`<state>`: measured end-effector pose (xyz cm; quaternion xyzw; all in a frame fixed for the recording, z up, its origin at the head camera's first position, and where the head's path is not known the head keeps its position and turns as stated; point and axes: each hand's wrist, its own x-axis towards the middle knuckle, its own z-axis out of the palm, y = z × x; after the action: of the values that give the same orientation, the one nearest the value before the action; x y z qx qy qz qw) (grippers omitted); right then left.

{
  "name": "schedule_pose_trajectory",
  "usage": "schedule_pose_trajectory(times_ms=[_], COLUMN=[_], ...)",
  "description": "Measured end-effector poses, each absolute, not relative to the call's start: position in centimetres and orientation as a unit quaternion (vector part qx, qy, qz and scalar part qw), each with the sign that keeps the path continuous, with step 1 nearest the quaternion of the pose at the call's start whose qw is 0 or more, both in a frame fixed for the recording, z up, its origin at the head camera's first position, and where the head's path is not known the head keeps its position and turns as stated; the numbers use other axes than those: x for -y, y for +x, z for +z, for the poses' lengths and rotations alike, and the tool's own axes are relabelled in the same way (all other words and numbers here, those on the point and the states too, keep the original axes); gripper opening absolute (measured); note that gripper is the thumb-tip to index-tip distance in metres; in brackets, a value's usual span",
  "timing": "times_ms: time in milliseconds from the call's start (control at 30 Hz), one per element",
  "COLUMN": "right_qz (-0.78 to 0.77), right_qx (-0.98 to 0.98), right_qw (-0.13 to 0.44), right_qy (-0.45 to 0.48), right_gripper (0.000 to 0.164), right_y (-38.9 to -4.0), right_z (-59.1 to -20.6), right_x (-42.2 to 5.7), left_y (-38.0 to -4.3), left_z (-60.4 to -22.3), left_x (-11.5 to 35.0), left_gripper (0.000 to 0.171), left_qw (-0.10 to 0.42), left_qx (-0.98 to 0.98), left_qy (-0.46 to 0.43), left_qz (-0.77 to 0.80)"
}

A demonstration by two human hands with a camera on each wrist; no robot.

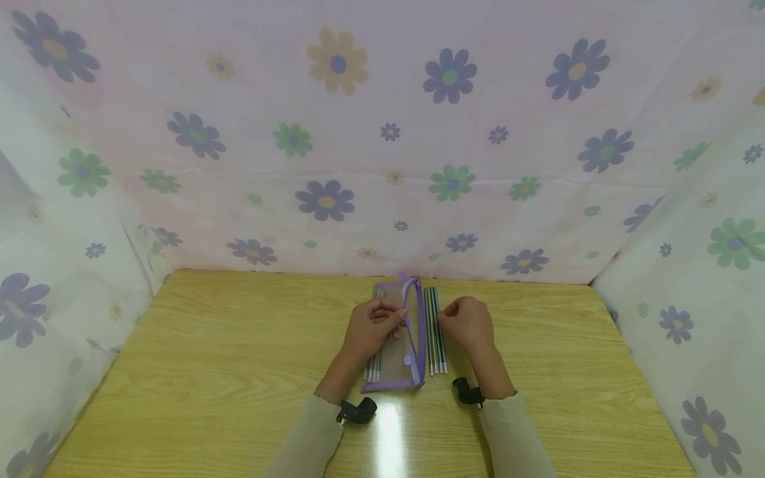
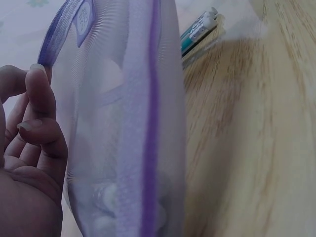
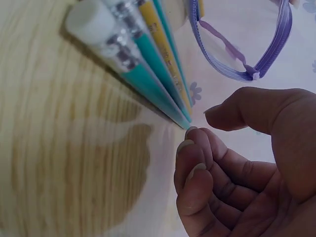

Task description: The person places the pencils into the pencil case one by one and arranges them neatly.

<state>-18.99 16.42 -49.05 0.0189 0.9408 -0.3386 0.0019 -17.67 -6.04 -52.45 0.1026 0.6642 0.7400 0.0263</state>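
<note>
A sheer pencil pouch (image 1: 391, 368) with purple trim lies at the middle of the table, its zip side parted. My left hand (image 1: 370, 328) pinches the zip edge (image 2: 49, 47) between thumb and fingers, holding the mouth apart. Several pencils (image 1: 373, 370) show through the mesh on the pouch's left side. Right of the pouch, several green and yellow pencils (image 1: 435, 332) lie side by side, white erasers toward me. My right hand (image 1: 471, 326) is at the outer edge of this row; in the right wrist view a gap shows between thumb and fingertips (image 3: 197, 170), close by the pencils.
The wood-grain table (image 1: 227, 352) extends to both sides. A flower-printed cloth (image 1: 382, 153) hangs behind it and along the left and right. Each wrist wears a black camera mount (image 1: 358, 411).
</note>
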Motion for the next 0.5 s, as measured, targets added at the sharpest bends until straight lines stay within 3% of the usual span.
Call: schedule_pose_trajectory(times_ms=[500], right_qz=[-0.316], right_qx=[-0.948], right_qw=[0.014], right_qy=[0.037], right_gripper=[0.021], right_y=[-19.2], right_z=[-50.2], right_x=[-16.2], left_y=[-17.7], left_z=[-52.4], left_x=[6.3], left_gripper=[0.016], left_qw=[0.026], left_qx=[-0.661], left_qy=[0.104], left_qz=[0.742])
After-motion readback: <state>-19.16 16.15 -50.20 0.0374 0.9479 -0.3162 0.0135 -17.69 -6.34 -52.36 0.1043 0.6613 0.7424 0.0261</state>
